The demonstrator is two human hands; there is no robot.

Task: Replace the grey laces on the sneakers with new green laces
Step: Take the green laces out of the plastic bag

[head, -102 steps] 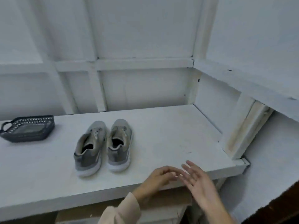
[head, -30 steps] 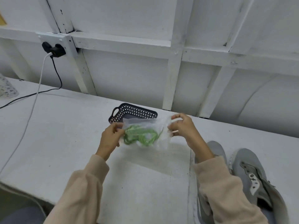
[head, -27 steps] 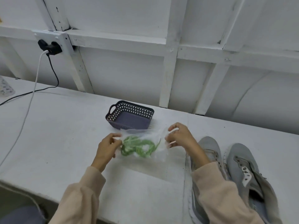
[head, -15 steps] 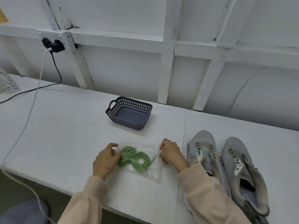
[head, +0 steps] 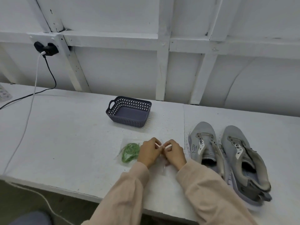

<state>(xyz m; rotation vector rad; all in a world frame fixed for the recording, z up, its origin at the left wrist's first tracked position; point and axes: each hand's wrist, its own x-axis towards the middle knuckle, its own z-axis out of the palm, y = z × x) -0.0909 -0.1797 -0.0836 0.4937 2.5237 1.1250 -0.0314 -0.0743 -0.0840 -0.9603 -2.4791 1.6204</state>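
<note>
Green laces [head: 130, 152] lie coiled in the clear bag [head: 129, 141] on the table [head: 65, 135]. Left hand [head: 150, 151] and right hand [head: 174, 152] pinch its 3 o'clock edge. Sneakers [head: 204, 143] lie at 3 o'clock. Caution: a slipping pinch or an uneven pull may tear the film and spill the laces.

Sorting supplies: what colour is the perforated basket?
Dark blue-grey; the basket shows best in the head view.

legible text: we found none | dark marks stood on white tongue tags [head: 201, 142] of both sneakers [head: 204, 129], right of the right hand [head: 175, 153] | too blurred to read
</note>
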